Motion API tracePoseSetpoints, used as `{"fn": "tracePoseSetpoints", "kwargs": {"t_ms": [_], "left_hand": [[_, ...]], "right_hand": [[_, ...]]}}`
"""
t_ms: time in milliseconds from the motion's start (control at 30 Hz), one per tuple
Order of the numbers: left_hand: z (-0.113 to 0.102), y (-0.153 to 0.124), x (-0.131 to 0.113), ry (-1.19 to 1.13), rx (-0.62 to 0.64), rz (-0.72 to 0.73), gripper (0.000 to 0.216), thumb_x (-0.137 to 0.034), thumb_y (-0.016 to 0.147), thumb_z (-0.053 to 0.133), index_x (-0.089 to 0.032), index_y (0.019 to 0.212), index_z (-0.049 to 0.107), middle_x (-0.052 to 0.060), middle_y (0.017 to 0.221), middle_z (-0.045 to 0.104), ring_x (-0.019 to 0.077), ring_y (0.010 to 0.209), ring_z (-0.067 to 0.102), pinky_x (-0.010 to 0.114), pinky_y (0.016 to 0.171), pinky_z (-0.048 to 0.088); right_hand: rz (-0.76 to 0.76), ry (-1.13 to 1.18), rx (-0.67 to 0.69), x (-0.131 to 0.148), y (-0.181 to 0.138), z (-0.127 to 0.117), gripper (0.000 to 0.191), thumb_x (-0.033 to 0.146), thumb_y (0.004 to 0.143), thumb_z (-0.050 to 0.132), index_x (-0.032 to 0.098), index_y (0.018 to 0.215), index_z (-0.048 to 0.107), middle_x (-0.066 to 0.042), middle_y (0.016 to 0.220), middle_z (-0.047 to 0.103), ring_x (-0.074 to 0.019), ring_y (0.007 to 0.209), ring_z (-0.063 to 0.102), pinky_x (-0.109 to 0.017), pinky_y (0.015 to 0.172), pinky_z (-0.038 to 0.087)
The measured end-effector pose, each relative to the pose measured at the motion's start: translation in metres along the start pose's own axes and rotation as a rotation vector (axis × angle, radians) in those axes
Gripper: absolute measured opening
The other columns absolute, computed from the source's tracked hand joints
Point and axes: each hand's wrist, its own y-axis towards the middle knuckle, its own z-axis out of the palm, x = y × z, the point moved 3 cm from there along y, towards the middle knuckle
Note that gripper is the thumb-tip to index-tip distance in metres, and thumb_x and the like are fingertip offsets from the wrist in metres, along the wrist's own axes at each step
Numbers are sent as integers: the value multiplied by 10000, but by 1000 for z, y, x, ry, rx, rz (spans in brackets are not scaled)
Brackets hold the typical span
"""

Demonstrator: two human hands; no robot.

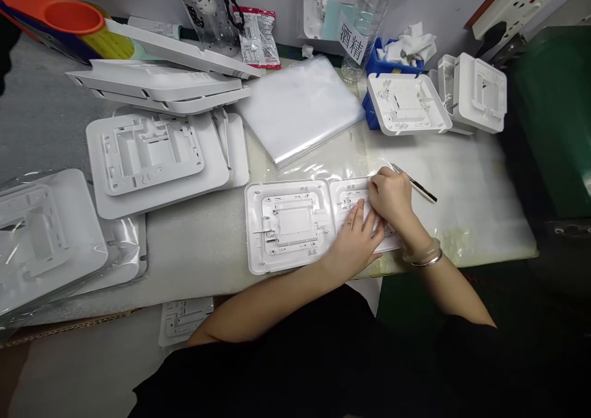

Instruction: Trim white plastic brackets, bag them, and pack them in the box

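Resting on a white panel (347, 196) on the table (198, 239), beside a second panel (295, 221), the left hand (357, 241) is spread, gripping nothing, while the right hand (392, 197) curls, its hold hidden, work seemingly unfinished.

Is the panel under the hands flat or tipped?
Flat: the panel lies on the worktop beside another white panel, detailed side up, the left hand spread across it, the right hand bent over it.

The touched panel (341, 197) looks plastic (smooth, satiny).
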Motion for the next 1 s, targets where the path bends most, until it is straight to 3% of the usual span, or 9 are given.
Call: {"fn": "tracePoseSetpoints", "kwargs": {"t_ms": [200, 400, 567, 800, 1000], "left_hand": [[1, 1, 0, -11, 0, -3, 752, -586, 888, 587, -99, 1441, 438, 239, 1485, 445, 421, 1424, 359, 524, 1193, 247], [1, 0, 1, -1, -14, 10, 782, -609, 895, 561, -99, 1469, 415, 237, 1522, 398, 456, 1428, 329, 532, 1173, 274], [0, 1, 0, -4, -4, -9, 768, -590, 906, 554, -89, 1470, 412, 248, 1518, 399, 453, 1426, 336, 544, 1170, 273], [0, 0, 0, -18, 12, -6, 720, -581, 916, 540, -108, 1451, 448, 241, 1540, 370, 461, 1439, 303, 545, 1170, 270], [0, 1, 0, -29, 13, -21, 744, -581, 913, 546, -99, 1466, 417, 248, 1518, 399, 444, 1437, 322, 547, 1176, 251]], "right_hand": [[-159, 98, 140, 11, 6, -1, 293, 160, 889, 484, 167, 670, 678, -63, 850, 663, -172, 703, 532, -336, 733, 328], [-142, 107, 155, -5, 7, -4, 230, 91, 834, 514, 161, 785, 728, -47, 889, 706, -177, 726, 577, -343, 778, 326], [-259, 215, 145, -3, 9, 3, 229, 118, 878, 515, 159, 812, 731, -63, 923, 710, -181, 766, 601, -331, 791, 370], [-148, 251, 83, -15, 15, 5, 179, 131, 846, 543, 115, 841, 721, -116, 883, 701, -222, 791, 625, -319, 746, 444], [-180, 250, 112, -6, 14, 5, 186, 141, 857, 530, 148, 826, 714, -79, 897, 702, -199, 801, 625, -298, 748, 428]]}}
